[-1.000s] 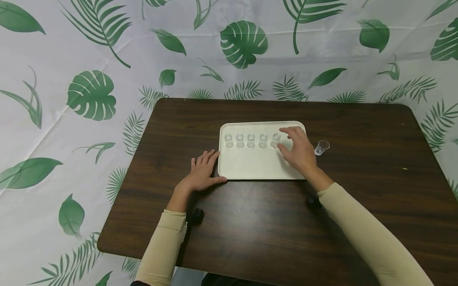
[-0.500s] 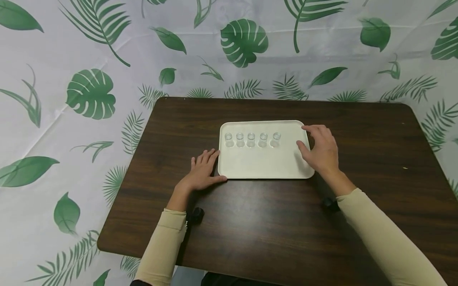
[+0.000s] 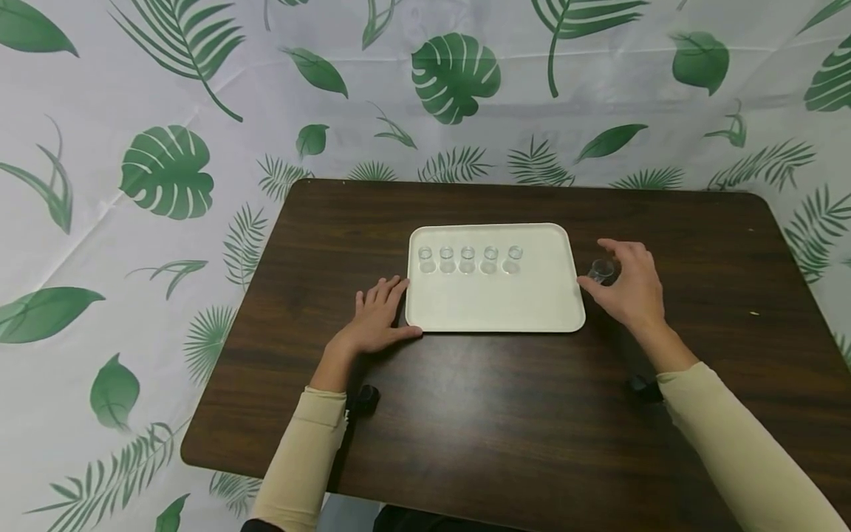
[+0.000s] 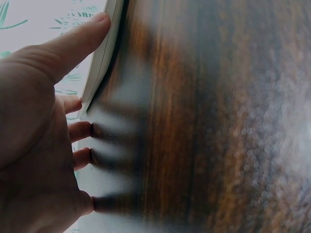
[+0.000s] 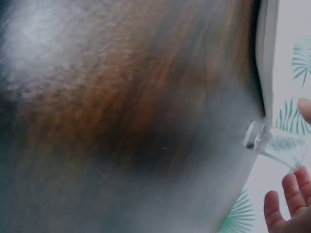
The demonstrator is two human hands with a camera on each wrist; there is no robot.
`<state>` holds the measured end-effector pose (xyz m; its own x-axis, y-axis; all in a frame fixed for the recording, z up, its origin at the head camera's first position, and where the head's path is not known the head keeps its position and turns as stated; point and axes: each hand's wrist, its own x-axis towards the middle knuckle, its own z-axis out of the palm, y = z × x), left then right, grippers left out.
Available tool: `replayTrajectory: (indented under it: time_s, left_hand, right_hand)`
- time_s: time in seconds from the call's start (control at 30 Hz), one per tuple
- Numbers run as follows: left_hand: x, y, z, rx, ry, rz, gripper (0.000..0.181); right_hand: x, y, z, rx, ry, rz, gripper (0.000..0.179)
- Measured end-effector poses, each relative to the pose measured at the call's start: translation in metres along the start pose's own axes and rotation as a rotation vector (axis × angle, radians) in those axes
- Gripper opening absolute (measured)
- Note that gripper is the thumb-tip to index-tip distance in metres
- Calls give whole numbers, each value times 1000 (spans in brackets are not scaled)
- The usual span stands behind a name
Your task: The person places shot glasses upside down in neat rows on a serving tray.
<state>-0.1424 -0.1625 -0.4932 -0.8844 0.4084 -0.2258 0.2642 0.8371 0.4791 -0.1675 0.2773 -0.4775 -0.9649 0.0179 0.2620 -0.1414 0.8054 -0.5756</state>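
Note:
My left hand [image 3: 374, 319] lies at the left end of the cream tray [image 3: 492, 307], fingers spread. Its thumb [image 4: 80, 41] touches the tray's near edge, while the other fingertips rest on the table and by the tray's side. Right of the tray stands a small clear shot glass [image 3: 601, 270]. My right hand [image 3: 630, 290] is around it, thumb and fingers apart on either side. In the right wrist view the glass [image 5: 277, 144] stands upright on the table, with fingertips [image 5: 302, 178] close to its rim; contact cannot be told. Several similar shot glasses [image 3: 467, 258] stand in a row on the tray.
The dark wooden table [image 3: 479, 414] extends around the tray. Behind it hangs a white cloth [image 3: 372, 81] printed with green leaves. A tiny yellowish speck [image 3: 754, 313] lies on the table at the right.
My right hand has moved right, from above the tray's right part, past its right edge, to around the lone shot glass. The left hand and the row of glasses have stayed put.

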Motion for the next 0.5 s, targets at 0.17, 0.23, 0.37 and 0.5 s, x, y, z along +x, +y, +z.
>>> replayTrajectory:
  time_s: [0.17, 0.23, 0.37, 0.5]
  left_hand:
    - [0, 0, 1, 7, 2, 6, 97]
    - [-1, 0, 0, 6, 1, 5, 97]
    - [-1, 1, -1, 1, 3, 3, 97]
    - [-1, 2, -2, 2, 8, 6, 98]
  right_hand:
    - [-3, 8, 0, 7, -72, 64, 69]
    - [-3, 13, 1, 14, -91, 93, 68]
    - [-4, 19, 1, 41, -124, 148, 69]
    - [-3, 23, 0, 63, -155, 183, 67]
